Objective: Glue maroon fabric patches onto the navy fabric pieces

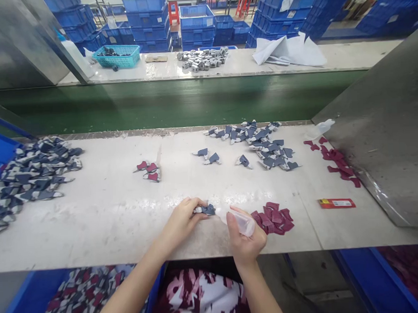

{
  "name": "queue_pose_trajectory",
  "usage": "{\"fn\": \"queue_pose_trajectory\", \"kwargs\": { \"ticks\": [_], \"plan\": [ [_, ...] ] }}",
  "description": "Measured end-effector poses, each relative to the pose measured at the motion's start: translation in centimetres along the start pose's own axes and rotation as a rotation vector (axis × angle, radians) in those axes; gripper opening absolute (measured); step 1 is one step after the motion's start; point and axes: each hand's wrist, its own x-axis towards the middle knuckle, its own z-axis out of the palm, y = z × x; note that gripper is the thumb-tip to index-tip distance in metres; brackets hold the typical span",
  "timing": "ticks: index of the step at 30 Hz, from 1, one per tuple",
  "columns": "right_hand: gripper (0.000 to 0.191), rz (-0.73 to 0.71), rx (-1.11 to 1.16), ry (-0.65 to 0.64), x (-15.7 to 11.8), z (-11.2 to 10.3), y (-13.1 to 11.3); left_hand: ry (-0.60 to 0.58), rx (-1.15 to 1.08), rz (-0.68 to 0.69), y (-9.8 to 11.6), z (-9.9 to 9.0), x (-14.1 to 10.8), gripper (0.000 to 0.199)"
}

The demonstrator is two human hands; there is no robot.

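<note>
My left hand (184,218) pinches a small blue-grey and white plastic part (207,209) above the near side of the bench. In my right hand (248,243) is a translucent squeeze bottle (244,224), its tip pointing left at the part; whether the tip touches it I cannot tell. Just right of that hand lies a pile of maroon plastic pieces (275,218). Farther off are a few loose blue-grey and white parts (212,158) and a larger group (264,142) of the same kind. Several parts with maroon faces (151,170) lie to the left.
A heap of blue-grey parts (38,170) covers the bench's left end. At right are more maroon pieces (339,163), a red packet (336,203) and a metal panel (397,132). Beyond the green belt (178,102), a shelf holds a turquoise basket (120,58) and grey parts (204,59).
</note>
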Motion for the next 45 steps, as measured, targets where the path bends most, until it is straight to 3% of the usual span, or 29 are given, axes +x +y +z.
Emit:
{"fn": "queue_pose_trajectory", "kwargs": {
  "ticks": [27,38,45],
  "plan": [
    [0.015,0.125,0.084,0.090,-1.8,-0.4,1.0,0.012,-0.014,-0.003,-0.2,0.1,0.1,0.017],
    [0.029,0.200,0.034,0.062,-1.2,0.0,0.8,0.018,-0.041,0.015,-0.5,0.3,0.1,0.017],
    [0.029,0.162,0.072,-0.011,-0.9,0.2,0.2,0.004,-0.049,0.009,-0.3,0.2,0.1,0.013]
  ]
}}
